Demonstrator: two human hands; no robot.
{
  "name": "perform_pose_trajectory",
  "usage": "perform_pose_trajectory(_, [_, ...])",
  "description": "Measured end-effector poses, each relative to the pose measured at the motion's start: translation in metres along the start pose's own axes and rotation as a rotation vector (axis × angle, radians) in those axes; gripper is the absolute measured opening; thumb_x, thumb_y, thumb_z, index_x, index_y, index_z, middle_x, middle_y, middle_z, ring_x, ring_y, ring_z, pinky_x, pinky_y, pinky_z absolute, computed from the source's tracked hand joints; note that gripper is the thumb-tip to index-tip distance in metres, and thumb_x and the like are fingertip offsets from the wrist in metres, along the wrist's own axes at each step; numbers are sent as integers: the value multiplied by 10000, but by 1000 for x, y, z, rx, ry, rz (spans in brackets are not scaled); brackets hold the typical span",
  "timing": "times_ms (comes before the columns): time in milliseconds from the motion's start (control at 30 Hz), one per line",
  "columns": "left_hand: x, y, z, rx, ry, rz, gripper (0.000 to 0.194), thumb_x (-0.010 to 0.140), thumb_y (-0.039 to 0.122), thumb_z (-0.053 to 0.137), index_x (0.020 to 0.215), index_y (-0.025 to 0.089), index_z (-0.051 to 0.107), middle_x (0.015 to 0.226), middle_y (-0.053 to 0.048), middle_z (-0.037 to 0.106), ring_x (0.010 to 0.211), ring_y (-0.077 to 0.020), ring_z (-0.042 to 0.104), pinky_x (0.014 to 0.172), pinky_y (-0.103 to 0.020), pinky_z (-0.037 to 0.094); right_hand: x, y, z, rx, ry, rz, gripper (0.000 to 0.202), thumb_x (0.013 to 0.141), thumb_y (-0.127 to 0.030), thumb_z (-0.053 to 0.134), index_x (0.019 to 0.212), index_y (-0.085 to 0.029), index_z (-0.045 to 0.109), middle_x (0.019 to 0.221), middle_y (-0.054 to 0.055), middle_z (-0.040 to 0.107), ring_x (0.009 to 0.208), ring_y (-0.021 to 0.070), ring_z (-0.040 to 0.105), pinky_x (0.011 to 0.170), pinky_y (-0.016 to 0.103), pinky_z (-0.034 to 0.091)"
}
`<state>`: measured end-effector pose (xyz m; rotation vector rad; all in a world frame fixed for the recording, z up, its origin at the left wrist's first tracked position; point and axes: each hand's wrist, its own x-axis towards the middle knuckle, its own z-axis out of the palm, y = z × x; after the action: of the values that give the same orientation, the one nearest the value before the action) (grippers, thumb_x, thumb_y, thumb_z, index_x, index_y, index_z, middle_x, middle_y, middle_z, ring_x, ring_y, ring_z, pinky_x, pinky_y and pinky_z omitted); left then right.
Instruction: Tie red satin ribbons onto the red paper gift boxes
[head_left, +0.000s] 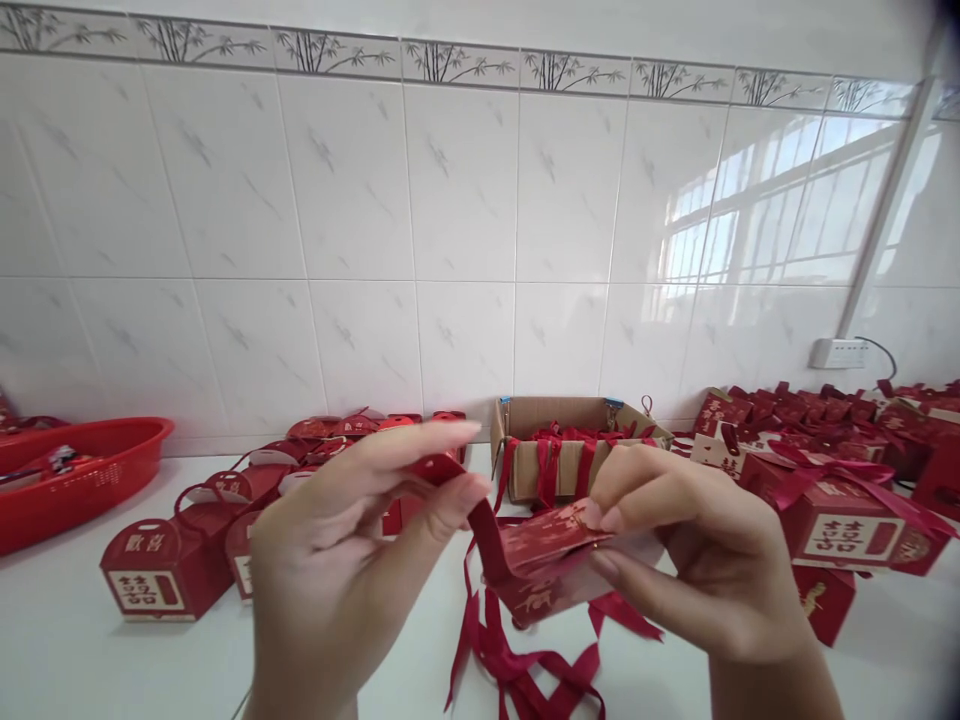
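My left hand (pixel 341 570) pinches the dark-red card strip (pixel 489 545) rising from a small, red, gold-printed card box (pixel 551 555), while my right hand (pixel 697 560) grips its edge toward the right — holding it above the white counter (pixel 405 650) and tangled, glossy, crimson ribbons (pixel 517 655). Pulling unevenly could crease or tear the thin card. The strip points up-left; the box's long axis seems to run crosswise, rising slightly rightward.

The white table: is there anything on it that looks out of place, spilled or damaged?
Nothing looks clearly spilled or damaged. Only the loose red ribbons look untidy: they lie tangled on the white table below the held gift box, while other ribbons hang over the cardboard box's side.
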<state>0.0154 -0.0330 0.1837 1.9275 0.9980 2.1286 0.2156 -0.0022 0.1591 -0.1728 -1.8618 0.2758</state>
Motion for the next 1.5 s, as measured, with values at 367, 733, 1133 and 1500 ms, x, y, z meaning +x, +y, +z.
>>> perform_pose_trajectory(367, [3,5,12,-135,-517,-225,33,740,231,704,714,214,695,636,12,667,588,-115,619,544,-197,526,0,-5,4,-21,-79,-68,314,701,13,639,918,-212,620,751,40,601,660,159,598,566,289,529])
perform_pose_trajectory(733, [3,7,5,-135,-659,-288,210,756,366,660,835,193,749,651,-33,692,564,-155,618,509,-241,537,0,-3,3,-93,-113,-75,279,725,-22,624,916,-225,609,759,40,598,652,151,578,532,266,509])
perform_pose_trajectory(1133, [4,7,10,-28,-618,-308,192,827,260,565,730,207,722,657,-9,664,629,-138,609,557,-207,519,3,1,4,-163,-115,-81,261,743,-17,605,924,-205,610,771,45,611,657,143,576,548,259,490])
perform_pose_trajectory(1500, [4,9,14,7,-620,-289,234,836,298,540,720,213,724,689,-18,697,653,-167,636,585,-251,541,3,1,6,-163,-90,-55,180,767,-66,610,877,-209,612,746,33,599,611,128,565,514,243,482])
